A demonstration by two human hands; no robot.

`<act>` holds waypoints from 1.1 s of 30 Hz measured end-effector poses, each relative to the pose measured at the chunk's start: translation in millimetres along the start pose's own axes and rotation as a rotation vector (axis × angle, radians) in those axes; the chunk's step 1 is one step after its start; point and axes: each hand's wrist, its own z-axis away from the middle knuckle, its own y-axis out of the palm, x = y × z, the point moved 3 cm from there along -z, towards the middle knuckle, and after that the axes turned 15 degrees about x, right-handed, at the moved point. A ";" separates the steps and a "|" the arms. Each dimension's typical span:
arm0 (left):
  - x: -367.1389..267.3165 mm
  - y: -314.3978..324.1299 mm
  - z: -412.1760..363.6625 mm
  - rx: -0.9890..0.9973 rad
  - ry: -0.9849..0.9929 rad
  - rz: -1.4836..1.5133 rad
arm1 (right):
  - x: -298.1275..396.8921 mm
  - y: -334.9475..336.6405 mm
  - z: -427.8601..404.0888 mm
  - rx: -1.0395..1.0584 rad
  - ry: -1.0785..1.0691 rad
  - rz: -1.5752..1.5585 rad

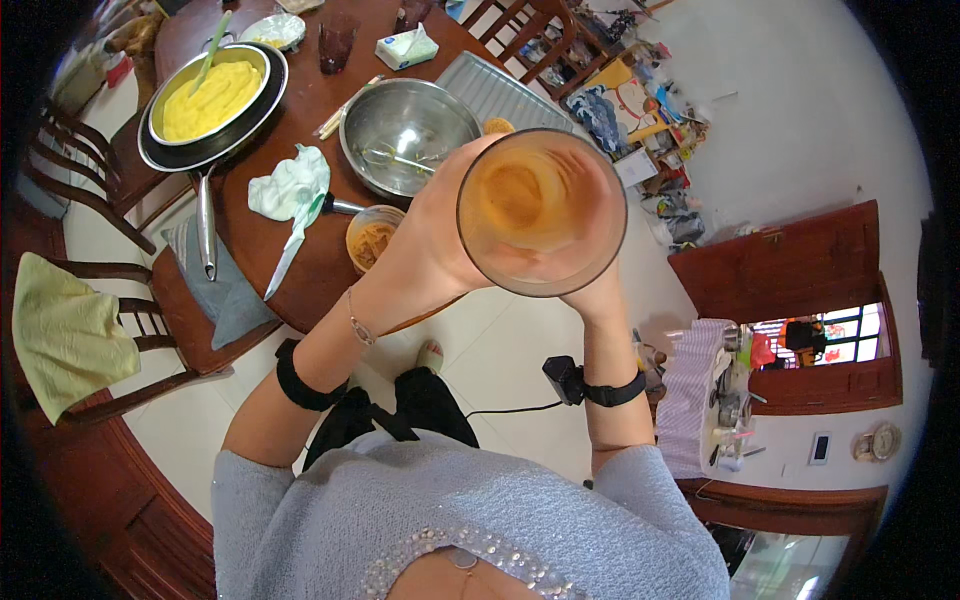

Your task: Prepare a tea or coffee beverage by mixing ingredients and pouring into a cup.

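Close to the camera, I hold a round drinking glass (541, 214) with both hands, its rim facing me. Brownish, swirled contents show inside; whether they are liquid or a residue I cannot tell. My left hand (444, 232) wraps the glass from the left. On the other side my right hand (596, 296) supports it, its fingers mostly hidden behind the glass. Beyond my left hand sits a stainless steel bowl (375, 161) with a whisk (405, 160) lying in it. A tub of brown paste or powder (373, 236) stands beside my left forearm.
At the left of the wooden table (300, 112), a pan of yellow batter (217, 105) with a spatula (217, 41) rests in a black frying pan (274, 105), whose handle overhangs the edge. A crumpled cloth (292, 184), tissue pack (407, 49) and grey ridged tray (499, 90) lie nearby. Chairs (161, 300) stand left.
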 end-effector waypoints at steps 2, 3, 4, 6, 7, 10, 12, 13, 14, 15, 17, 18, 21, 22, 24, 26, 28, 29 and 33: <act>11.3 3.5 1.9 0.034 -0.107 0.159 | -8.5 3.4 -0.9 0.010 0.040 0.043; 16.4 4.7 0.8 0.036 -0.093 0.131 | -14.1 4.5 -0.8 0.008 0.039 0.080; 20.9 6.5 2.1 0.036 -0.087 0.118 | -19.8 5.6 -1.0 0.006 0.038 0.117; 27.8 10.2 7.6 0.032 -0.098 0.061 | -31.1 6.3 2.0 -0.072 -0.001 0.161; 32.0 9.2 13.1 0.025 -0.121 0.012 | -39.2 9.9 5.4 -0.069 -0.003 0.159; 36.3 -1.0 45.5 0.076 -0.182 -0.207 | -64.8 20.4 32.9 0.001 0.167 -0.041; 46.4 -11.1 66.2 0.050 -0.210 -0.279 | -71.3 37.9 44.6 0.040 0.190 -0.062; 51.4 -15.7 76.0 0.034 -0.225 -0.352 | -74.4 46.0 49.8 0.066 0.210 -0.077; 61.1 -18.8 86.4 0.018 -0.261 -0.338 | -85.0 50.6 55.6 0.033 0.216 -0.062; 68.1 -22.8 96.2 0.023 -0.261 -0.341 | -90.3 53.4 58.3 0.028 0.216 -0.066; 81.5 -31.0 123.1 -0.127 -0.359 -0.345 | -97.7 59.0 64.3 0.048 0.270 -0.032; 91.2 -32.4 133.0 -0.130 -0.388 -0.321 | -98.9 60.9 68.5 0.046 0.271 -0.032; 112.9 -31.1 149.7 -0.148 -0.473 -0.292 | -107.1 74.8 78.9 0.198 0.319 0.001; 117.3 -29.1 151.4 -0.147 -0.478 -0.289 | -112.7 76.1 79.1 0.151 0.333 -0.033; 129.3 -28.4 150.8 -0.136 -0.514 -0.167 | -115.3 75.8 79.3 0.108 0.343 -0.065; 141.3 -27.2 148.3 -0.121 -0.512 -0.156 | -113.7 75.6 79.2 0.233 0.367 0.034; 148.5 -24.3 146.2 -0.098 -0.522 -0.143 | -118.4 79.9 76.1 0.254 0.341 0.068; 151.4 -23.3 143.3 -0.107 -0.502 -0.092 | -119.6 82.0 73.6 0.271 0.312 0.106; 159.5 -21.4 135.6 -0.115 -0.444 0.008 | -112.8 74.6 61.5 0.205 0.322 0.130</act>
